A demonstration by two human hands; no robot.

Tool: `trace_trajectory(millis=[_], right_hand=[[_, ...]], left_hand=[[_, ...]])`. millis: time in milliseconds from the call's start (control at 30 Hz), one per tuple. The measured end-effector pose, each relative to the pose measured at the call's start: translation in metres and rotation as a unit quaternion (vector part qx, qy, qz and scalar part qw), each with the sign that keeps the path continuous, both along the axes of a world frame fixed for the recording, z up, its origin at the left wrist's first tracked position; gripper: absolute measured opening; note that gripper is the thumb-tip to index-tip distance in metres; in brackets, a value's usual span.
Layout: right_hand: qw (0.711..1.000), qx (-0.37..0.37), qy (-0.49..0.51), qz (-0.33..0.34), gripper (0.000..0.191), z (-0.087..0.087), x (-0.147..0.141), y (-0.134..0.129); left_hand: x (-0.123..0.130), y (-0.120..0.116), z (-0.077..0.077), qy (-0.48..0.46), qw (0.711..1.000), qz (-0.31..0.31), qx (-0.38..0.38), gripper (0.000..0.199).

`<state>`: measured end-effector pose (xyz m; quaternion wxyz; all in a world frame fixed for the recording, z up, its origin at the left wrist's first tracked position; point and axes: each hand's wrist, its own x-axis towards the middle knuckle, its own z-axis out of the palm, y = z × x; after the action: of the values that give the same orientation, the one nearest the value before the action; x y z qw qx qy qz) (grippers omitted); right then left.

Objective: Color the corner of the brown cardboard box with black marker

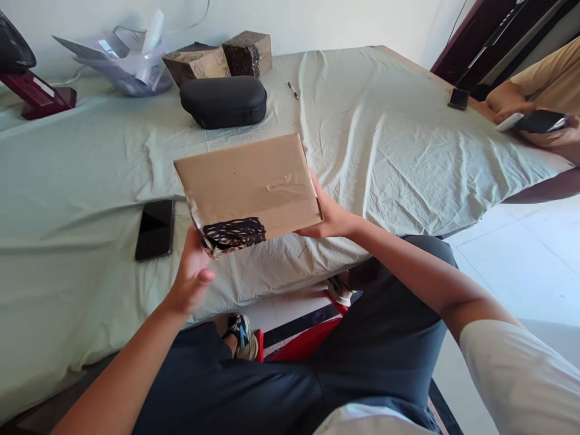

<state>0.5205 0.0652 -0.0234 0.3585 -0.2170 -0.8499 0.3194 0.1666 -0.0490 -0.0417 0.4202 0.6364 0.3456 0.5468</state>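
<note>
A brown cardboard box (240, 181) is held up over the near part of the cloth-covered table, tilted with one broad face toward me. Black scribble covers its lower left corner, and clear tape shows along the left edge. My right hand (328, 211) grips the box's right end, its fingers partly hidden behind and beneath. At the lower left corner, my left hand (194, 272) supports the box with its thumb standing away from it; the other fingers are hidden behind the cardboard. A black smartphone (154, 229) lies left of the box.
Behind the box stand a black zip case (224, 101), two smaller cartons (248, 53), a clear plastic basket (136, 81) and a dark red stand (48, 99). A pen (293, 90) lies on the green cloth (90, 175). At right, another person's hands (550, 130) hold a dark device.
</note>
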Motion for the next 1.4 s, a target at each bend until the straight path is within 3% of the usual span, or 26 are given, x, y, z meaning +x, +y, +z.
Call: trace_trajectory(millis=[133,233,333,433,667,933,1067,1200,1400], right_hand=[[0.996,0.091,-0.005,-0.001,0.143,-0.008,-0.005,0.006],[0.997,0.073,-0.025,-0.017,0.138,-0.007,-0.01,0.002],[0.999,0.04,-0.025,-0.026,0.126,-0.001,-0.014,-0.006],[0.999,0.021,-0.016,-0.029,0.121,0.006,-0.015,-0.012],[0.998,0.033,-0.039,-0.026,0.109,0.01,-0.015,-0.02],[0.999,0.022,-0.022,-0.038,0.121,0.008,-0.015,-0.015],[0.996,-0.069,0.023,-0.053,0.137,0.011,-0.019,-0.022],[0.97,-0.234,0.063,-0.026,0.122,0.013,-0.028,-0.034],[0.943,-0.327,0.055,-0.024,0.105,0.014,-0.024,-0.028]], left_hand=[[0.008,-0.012,0.006,-0.043,0.996,0.031,-0.07,0.081],[0.005,-0.019,0.011,-0.073,0.986,0.074,-0.127,0.072],[-0.006,-0.023,0.009,-0.033,0.979,0.101,-0.171,0.079],[-0.018,-0.028,0.004,0.019,0.979,0.093,-0.178,0.093],[-0.008,-0.037,0.005,0.026,0.968,0.134,-0.209,0.088],[-0.013,-0.028,0.013,0.039,0.977,0.128,-0.164,0.085],[-0.018,-0.012,0.019,-0.008,0.992,0.036,-0.117,0.091],[-0.018,0.002,0.015,0.027,0.998,0.034,-0.05,0.1],[-0.007,0.003,0.007,-0.008,0.985,0.057,-0.16,0.081]])
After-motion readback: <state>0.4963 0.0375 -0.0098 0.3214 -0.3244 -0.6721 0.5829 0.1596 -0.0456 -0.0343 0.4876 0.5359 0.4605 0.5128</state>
